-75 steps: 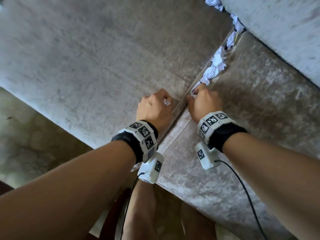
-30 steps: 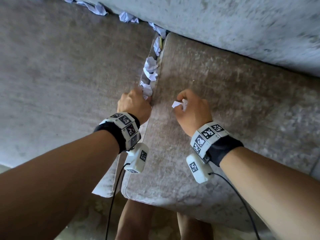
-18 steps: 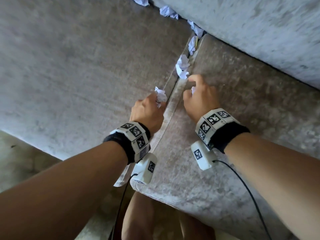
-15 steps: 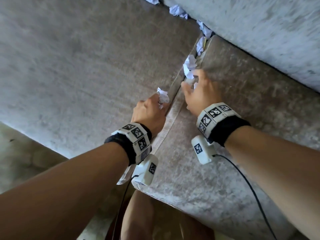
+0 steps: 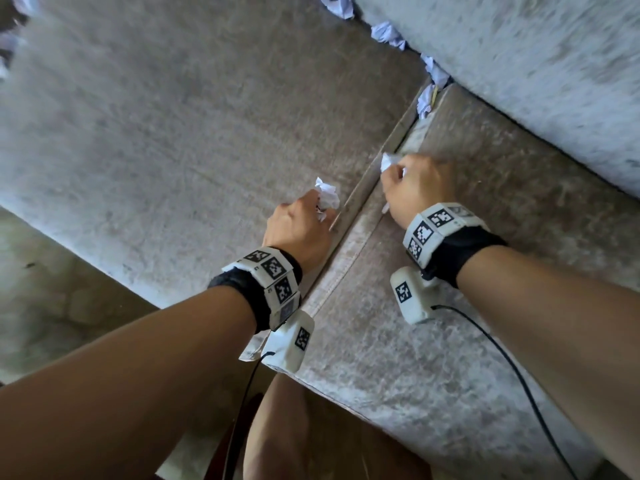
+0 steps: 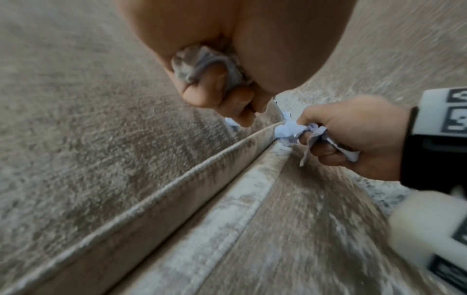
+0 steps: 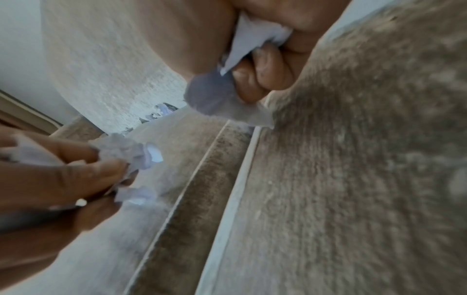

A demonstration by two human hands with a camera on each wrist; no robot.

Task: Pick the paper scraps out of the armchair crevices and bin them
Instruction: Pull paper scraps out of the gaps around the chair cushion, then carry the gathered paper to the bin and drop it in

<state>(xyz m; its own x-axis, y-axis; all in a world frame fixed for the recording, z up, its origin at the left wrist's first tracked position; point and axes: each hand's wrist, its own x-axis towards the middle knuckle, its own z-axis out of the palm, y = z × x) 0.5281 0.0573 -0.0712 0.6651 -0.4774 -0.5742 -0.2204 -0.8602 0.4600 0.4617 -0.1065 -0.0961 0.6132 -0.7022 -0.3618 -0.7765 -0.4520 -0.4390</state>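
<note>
Paper scraps, both hands gripping.
L hand [image 5: 300, 227] curling round crumpled wad [image 5: 327, 197]; R hand [image 5: 417, 188] pinching scrap [image 5: 388, 163] at seat crevice [image 5: 360, 195]; more scraps [image 5: 387, 33] sitting along backrest gap.

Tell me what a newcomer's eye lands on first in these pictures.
First, the two fists over the seam between the grey seat cushions: the left hand grips a crumpled white paper scrap, and the right hand clutches another paper wad. Next, the trail of bluish scraps wedged along the crevice under the backrest, top right.
</note>
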